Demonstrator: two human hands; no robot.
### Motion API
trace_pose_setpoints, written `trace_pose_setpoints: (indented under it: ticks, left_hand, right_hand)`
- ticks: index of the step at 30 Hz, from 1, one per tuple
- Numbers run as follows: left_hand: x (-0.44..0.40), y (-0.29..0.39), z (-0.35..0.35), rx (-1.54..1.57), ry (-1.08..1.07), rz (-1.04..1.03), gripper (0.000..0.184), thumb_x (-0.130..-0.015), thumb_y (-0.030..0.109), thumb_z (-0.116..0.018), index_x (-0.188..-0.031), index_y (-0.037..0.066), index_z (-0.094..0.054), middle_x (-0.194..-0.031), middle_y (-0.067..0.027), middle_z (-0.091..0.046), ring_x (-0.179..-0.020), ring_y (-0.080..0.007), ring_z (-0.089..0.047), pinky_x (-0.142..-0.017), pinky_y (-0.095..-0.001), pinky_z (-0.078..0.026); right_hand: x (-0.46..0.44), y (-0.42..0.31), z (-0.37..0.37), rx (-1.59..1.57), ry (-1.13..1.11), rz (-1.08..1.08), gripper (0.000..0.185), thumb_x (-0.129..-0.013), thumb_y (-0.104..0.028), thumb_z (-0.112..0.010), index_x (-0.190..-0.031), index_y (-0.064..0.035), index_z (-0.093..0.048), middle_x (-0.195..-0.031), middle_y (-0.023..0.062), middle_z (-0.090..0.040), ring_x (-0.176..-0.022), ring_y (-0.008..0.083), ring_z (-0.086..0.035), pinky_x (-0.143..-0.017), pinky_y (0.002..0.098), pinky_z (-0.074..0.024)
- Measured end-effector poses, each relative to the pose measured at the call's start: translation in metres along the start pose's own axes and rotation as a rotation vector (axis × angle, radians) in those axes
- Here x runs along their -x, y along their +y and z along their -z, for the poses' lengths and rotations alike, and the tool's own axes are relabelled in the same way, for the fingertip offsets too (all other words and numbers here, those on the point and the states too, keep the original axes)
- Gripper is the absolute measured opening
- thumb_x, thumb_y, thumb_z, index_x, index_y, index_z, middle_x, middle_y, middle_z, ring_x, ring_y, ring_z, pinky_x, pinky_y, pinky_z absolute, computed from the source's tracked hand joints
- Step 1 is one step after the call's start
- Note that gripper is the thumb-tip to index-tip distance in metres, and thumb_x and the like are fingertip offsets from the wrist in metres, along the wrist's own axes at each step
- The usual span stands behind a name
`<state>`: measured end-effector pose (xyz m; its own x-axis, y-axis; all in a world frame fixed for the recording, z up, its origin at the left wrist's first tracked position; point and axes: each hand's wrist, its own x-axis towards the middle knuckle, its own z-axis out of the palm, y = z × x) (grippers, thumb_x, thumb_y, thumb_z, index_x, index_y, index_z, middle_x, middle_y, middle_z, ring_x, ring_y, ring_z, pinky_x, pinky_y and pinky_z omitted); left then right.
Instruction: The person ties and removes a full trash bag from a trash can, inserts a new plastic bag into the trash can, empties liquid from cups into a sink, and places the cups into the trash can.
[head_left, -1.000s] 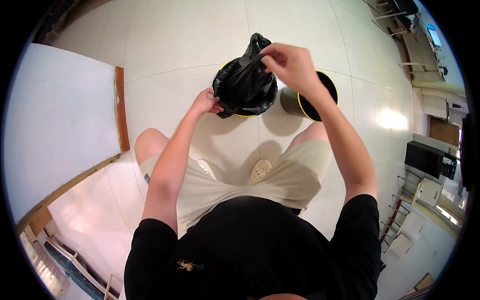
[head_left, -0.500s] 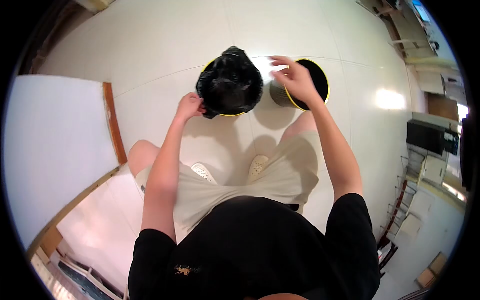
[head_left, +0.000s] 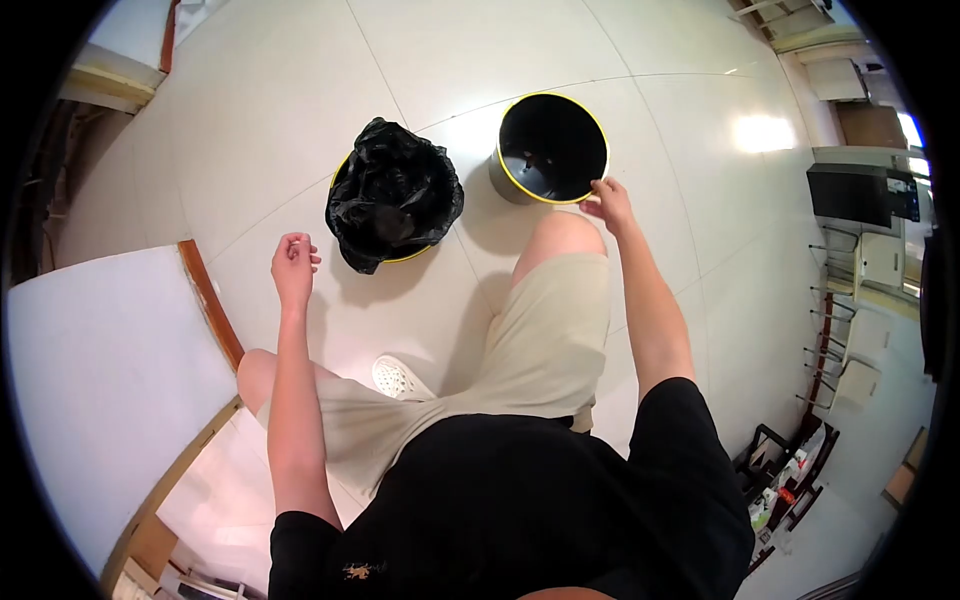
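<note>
Across the pale tiled floor (head_left: 270,130), two bins: unlined bin (head_left: 550,125), right hand (head_left: 613,207) apparently pinching its yellow rim, any shift calling for a firm grip; nearby, bin with black liner (head_left: 395,190), left hand (head_left: 293,262) hovering apart, loosely curling, holding nothing visible.

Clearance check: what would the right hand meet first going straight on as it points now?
The right hand would meet the unlined bin at its yellow rim; they may already touch, depth unclear.
</note>
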<state>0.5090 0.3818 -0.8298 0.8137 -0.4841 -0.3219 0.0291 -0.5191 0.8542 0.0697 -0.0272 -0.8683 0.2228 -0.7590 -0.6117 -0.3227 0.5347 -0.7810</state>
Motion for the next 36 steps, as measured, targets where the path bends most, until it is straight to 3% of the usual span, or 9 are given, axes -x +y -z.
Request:
trace_pose_setpoints:
  ticks: [2, 8, 12, 16, 20, 25, 27, 29, 36]
  left_hand:
    - [-0.003, 0.020, -0.002, 0.053, 0.014, -0.081, 0.018, -0.102, 0.022, -0.059, -0.103, 0.004, -0.063, -0.080, -0.0034, -0.065, -0.067, -0.0091, -0.063, -0.057, -0.0233, -0.048]
    - [-0.005, 0.138, -0.036, 0.067, -0.108, -0.401, 0.026, -0.099, 0.021, -0.063, -0.112, -0.001, -0.064, -0.095, -0.0085, -0.071, -0.083, -0.0135, -0.068, -0.074, -0.0261, -0.055]
    - [-0.015, 0.200, -0.069, -0.203, -0.205, -0.521, 0.037, -0.098, 0.029, -0.063, -0.122, 0.001, -0.064, -0.105, -0.0184, -0.073, -0.099, -0.0273, -0.070, -0.090, -0.0367, -0.053]
    - [-0.054, 0.196, -0.059, -0.298, -0.215, -0.542, 0.034, -0.102, 0.024, -0.057, -0.130, 0.004, -0.062, -0.116, -0.0191, -0.071, -0.107, -0.0304, -0.067, -0.094, -0.0378, -0.051]
    - [-0.061, 0.176, -0.025, -0.285, -0.193, -0.559, 0.025, -0.101, 0.012, -0.056, -0.122, 0.002, -0.066, -0.110, -0.0195, -0.072, -0.099, -0.0313, -0.069, -0.089, -0.0377, -0.052]
    - [-0.058, 0.133, -0.017, -0.270, -0.088, -0.651, 0.023, -0.097, 0.004, -0.059, -0.117, 0.005, -0.068, -0.103, -0.0212, -0.071, -0.093, -0.0381, -0.069, -0.082, -0.0393, -0.053]
    - [-0.055, 0.112, -0.019, -0.264, -0.044, -0.770, 0.021, -0.094, 0.001, -0.060, -0.114, 0.004, -0.069, -0.098, -0.0218, -0.070, -0.090, -0.0395, -0.067, -0.080, -0.0400, -0.053]
    - [-0.049, 0.099, -0.022, -0.273, -0.004, -0.758, 0.022, -0.093, -0.001, -0.060, -0.112, 0.004, -0.069, -0.096, -0.0212, -0.069, -0.089, -0.0392, -0.067, -0.079, -0.0403, -0.053]
    - [-0.052, 0.068, -0.027, -0.321, 0.059, -0.822, 0.028, -0.085, -0.007, -0.059, -0.109, 0.004, -0.068, -0.095, -0.0190, -0.067, -0.089, -0.0386, -0.064, -0.078, -0.0423, -0.053]
  right_hand:
    - [-0.002, -0.019, -0.012, -0.026, -0.010, 0.071, 0.012, -0.099, -0.013, -0.058, -0.098, -0.0011, -0.055, -0.094, 0.0158, -0.069, -0.072, 0.0270, -0.073, -0.065, 0.0337, -0.0647]
    - [0.051, -0.099, -0.069, 0.404, 0.078, 0.524, 0.019, -0.098, -0.015, -0.064, -0.093, -0.0004, -0.055, -0.086, 0.0136, -0.072, -0.067, 0.0158, -0.072, -0.061, 0.0260, -0.0580]
    - [0.102, -0.140, -0.105, 0.491, 0.066, 0.819, 0.019, -0.098, -0.014, -0.065, -0.093, 0.0005, -0.055, -0.090, 0.0129, -0.073, -0.067, 0.0143, -0.072, -0.061, 0.0248, -0.0560]
    - [0.135, -0.161, -0.147, 0.485, 0.008, 1.007, 0.014, -0.095, -0.008, -0.067, -0.092, 0.0012, -0.058, -0.101, 0.0157, -0.074, -0.081, 0.0204, -0.076, -0.064, 0.0274, -0.0578]
    - [0.132, -0.148, -0.181, 0.417, -0.070, 1.397, 0.009, -0.090, -0.002, -0.069, -0.087, 0.0026, -0.061, -0.119, 0.0223, -0.069, -0.116, 0.0310, -0.066, -0.068, 0.0337, -0.0605]
    - [0.119, -0.116, -0.195, 0.626, -0.037, 1.516, 0.008, -0.087, 0.003, -0.070, -0.084, 0.0011, -0.063, -0.116, 0.0233, -0.069, -0.117, 0.0326, -0.066, -0.073, 0.0351, -0.0601]
    - [0.118, -0.104, -0.195, 0.683, -0.045, 1.434, 0.007, -0.087, 0.001, -0.070, -0.085, -0.0003, -0.064, -0.119, 0.0219, -0.069, -0.112, 0.0323, -0.068, -0.073, 0.0357, -0.0600]
    - [0.113, -0.097, -0.195, 0.693, -0.052, 1.475, 0.004, -0.085, 0.000, -0.069, -0.087, -0.0016, -0.065, -0.127, 0.0198, -0.066, -0.096, 0.0315, -0.073, -0.072, 0.0358, -0.0599]
    - [0.105, -0.091, -0.197, 0.721, -0.051, 1.540, 0.007, -0.084, 0.004, -0.062, -0.087, -0.0014, -0.064, -0.133, 0.0181, -0.063, -0.090, 0.0290, -0.074, -0.070, 0.0335, -0.0609]
